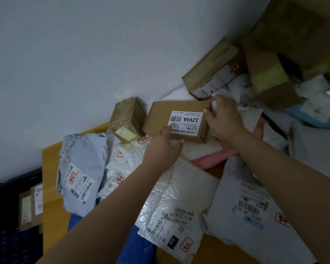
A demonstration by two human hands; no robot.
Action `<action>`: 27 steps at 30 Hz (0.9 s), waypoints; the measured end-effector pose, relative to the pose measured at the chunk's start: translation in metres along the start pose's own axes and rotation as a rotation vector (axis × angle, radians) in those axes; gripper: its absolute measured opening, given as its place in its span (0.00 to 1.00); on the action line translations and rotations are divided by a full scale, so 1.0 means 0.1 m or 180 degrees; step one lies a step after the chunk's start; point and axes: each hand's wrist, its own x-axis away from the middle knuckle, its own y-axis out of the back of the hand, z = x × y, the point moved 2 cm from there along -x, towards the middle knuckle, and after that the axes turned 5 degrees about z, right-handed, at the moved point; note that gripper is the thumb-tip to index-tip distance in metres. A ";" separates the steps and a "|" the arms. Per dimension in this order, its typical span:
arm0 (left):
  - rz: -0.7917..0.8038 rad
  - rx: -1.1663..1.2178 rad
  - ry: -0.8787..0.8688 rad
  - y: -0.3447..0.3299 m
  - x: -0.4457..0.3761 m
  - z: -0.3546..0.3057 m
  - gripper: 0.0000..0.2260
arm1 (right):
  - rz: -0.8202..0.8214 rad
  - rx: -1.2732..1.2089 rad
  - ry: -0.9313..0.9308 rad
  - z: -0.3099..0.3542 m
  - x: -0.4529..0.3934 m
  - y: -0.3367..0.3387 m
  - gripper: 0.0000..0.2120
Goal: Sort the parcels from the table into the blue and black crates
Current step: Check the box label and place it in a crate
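A flat cardboard box [179,121] with a white label reading 12V4A lies on the heap of parcels near the wall. My left hand [164,147] holds its near left edge, one finger on top by the label and the thumb on its front side. My right hand [225,121] grips the box's right end, thumb on top and fingers behind it. A black crate [6,216] stands at the lower left beside the table with two cardboard parcels [31,204] in it. Something blue [135,246] shows under the parcels at the bottom; I cannot tell whether it is the blue crate.
On the yellow table [51,168] lie a small taped box [128,119], a grey mail bag [80,176], white bags [120,168], a clear bag [175,202], a pink bag [213,155] and another grey bag [251,206]. Larger cardboard boxes [213,73] pile up at the back right against the wall.
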 end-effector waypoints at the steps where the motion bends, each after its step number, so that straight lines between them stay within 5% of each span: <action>1: 0.0142 -0.0061 0.0041 -0.05 -0.02 0.01 0.28 | 0.0028 -0.0010 -0.0010 -0.02 -0.04 -0.02 0.19; 6: 0.0461 -0.0401 0.0052 -0.24 0.00 0.07 0.34 | 0.0325 0.0396 -0.0153 -0.07 -0.14 -0.18 0.24; 12: 0.0478 -0.0223 -0.0066 -0.29 0.08 0.17 0.33 | 0.0101 0.0224 -0.0040 -0.02 -0.04 -0.21 0.19; 19: -0.0093 0.0442 -0.0316 -0.06 0.34 0.30 0.19 | 0.0113 -0.0750 0.0223 0.21 0.28 -0.16 0.29; 22: -0.0355 0.0946 -0.0288 0.13 0.50 0.37 0.18 | 0.0497 -0.0529 0.0491 0.41 0.52 -0.17 0.24; 27: -0.0303 0.2951 0.0944 0.35 0.72 0.58 0.29 | 0.0545 -0.0388 0.1343 0.82 1.10 -0.28 0.23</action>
